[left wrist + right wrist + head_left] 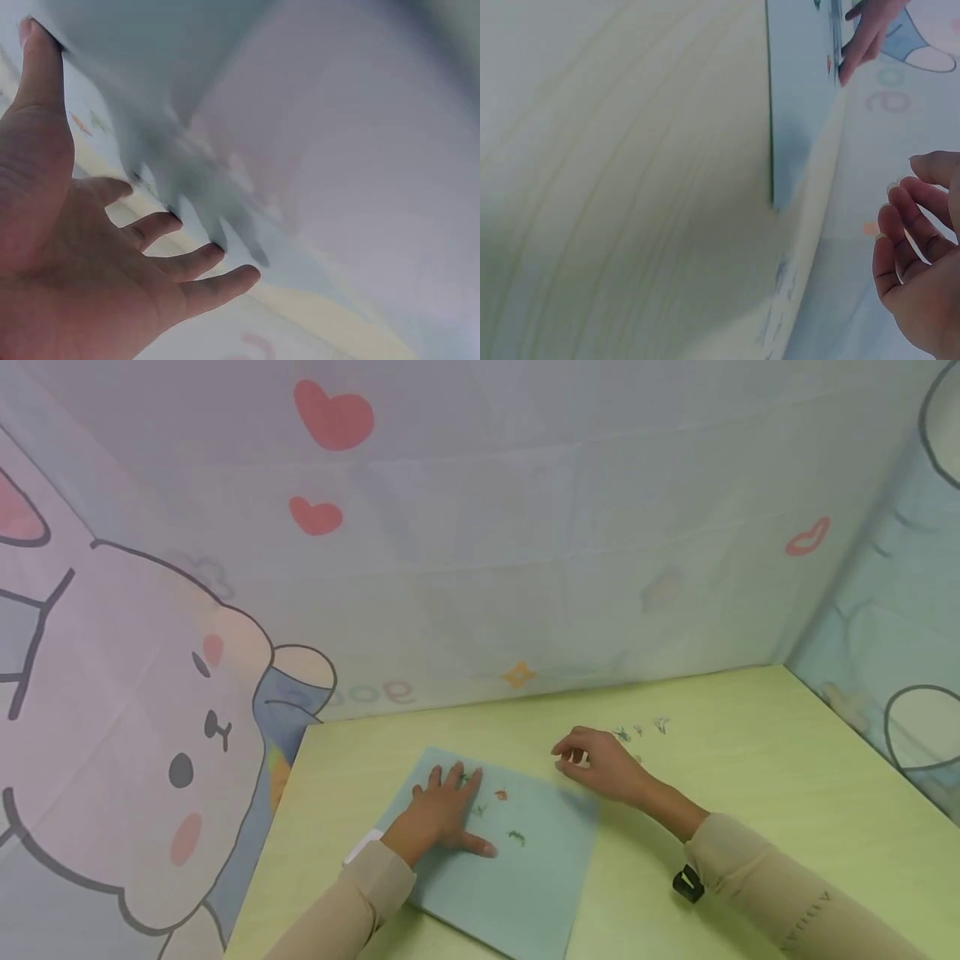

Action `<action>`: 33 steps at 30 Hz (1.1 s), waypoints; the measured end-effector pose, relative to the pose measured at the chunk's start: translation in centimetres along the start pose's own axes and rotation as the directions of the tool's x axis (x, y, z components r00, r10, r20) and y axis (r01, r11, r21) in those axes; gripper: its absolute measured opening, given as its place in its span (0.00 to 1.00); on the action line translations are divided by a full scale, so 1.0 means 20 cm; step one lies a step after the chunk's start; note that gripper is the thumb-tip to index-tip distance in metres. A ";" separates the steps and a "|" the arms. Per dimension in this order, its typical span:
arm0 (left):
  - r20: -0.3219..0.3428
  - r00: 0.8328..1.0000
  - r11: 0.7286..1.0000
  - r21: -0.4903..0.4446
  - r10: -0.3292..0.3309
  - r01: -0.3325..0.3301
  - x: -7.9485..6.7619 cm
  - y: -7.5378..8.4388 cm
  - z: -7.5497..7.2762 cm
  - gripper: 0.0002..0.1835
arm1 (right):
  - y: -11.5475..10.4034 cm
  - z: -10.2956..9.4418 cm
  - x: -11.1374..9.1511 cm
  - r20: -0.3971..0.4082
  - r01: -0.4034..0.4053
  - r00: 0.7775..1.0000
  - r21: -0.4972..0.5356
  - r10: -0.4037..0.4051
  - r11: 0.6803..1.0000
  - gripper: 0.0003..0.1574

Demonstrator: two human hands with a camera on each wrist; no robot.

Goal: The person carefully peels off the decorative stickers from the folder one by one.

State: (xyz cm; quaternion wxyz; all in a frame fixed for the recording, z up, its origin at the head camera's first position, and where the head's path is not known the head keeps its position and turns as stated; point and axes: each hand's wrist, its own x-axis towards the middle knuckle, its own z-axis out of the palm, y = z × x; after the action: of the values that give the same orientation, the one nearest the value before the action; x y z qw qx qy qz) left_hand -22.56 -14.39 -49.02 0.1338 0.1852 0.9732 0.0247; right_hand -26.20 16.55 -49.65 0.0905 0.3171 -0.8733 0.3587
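Note:
A light blue board (510,893) lies at an angle on the table, bearing several small plant-like pieces, among them a green sprig (516,837) and an orange-brown piece (501,794). My left hand (435,818) rests palm down on the board's left half, fingers spread, close beside these pieces. In the left wrist view its fingertips (244,279) meet the board's glossy surface. Above the board's right far corner hovers my right hand (603,764), its fingers loosely bent. Nothing shows between the thumb and fingers of the right hand (926,255) in the right wrist view.
More small plant-like pieces, including a green one (622,734) and a pale one (660,725), lie on the yellow-green table (750,760) beyond my right hand. A printed cloth (480,568) hangs behind the table, with more cloth at both sides.

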 end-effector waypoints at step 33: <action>0.062 0.997 0.999 0.019 -0.051 0.050 0.00 0.04 0.00 0.65 | -0.11 0.36 0.14 0.185 0.031 0.982 0.023 -0.035 0.999 0.14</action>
State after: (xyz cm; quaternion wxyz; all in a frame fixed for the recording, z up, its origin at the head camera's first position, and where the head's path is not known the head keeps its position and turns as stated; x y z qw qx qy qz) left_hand -22.37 -13.67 -48.88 0.1633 0.1622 0.9731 0.0072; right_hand -26.55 9.18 -52.56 0.0115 0.3645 -0.8689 0.3348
